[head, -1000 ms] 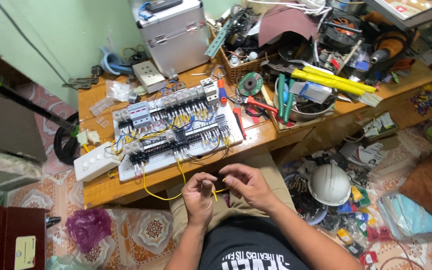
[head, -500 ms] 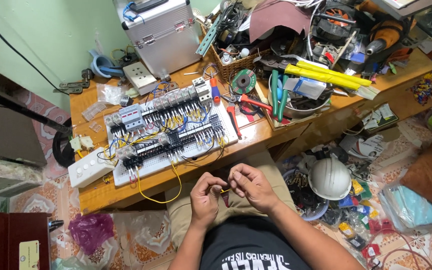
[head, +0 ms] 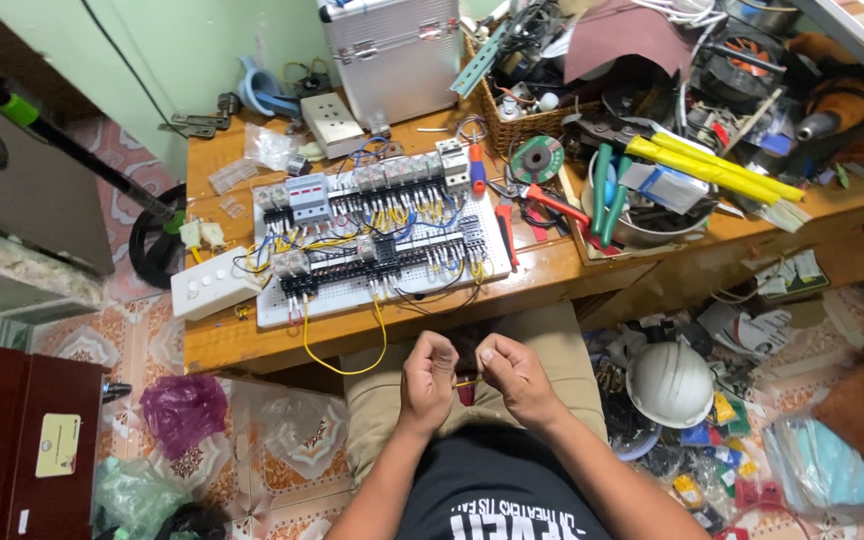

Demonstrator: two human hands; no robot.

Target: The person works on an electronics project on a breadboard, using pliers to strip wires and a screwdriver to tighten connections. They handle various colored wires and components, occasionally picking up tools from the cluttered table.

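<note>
Seated low in the frame, a person is working a short piece of yellow wire [head: 469, 381] over their lap, just below the front edge of a wooden table [head: 552, 268]. The left hand [head: 428, 372] is curling into a loose fist with its fingertips pinching one end of the wire; the right hand [head: 512, 372] is closing the same way on the other end, so the two hands are sitting knuckle to knuckle, nearly touching. At the centre of the frame, on the table, a white wiring board [head: 377, 240] is lying flat, crowded with grey breakers, black terminal strips and yellow and blue leads, and a longer yellow lead [head: 344, 362] is hanging from its front edge in a loop near the left hand. Just left of the board a white switch box [head: 214, 284] is resting at the table's corner. Toward the upper middle, a metal case [head: 392, 55] is standing behind the board. Right of the board, red-handled pliers [head: 550, 205] are lying beside a heap of tools. On the floor at lower right, a white hard hat [head: 670, 383] is sitting among scattered clutter.
</note>
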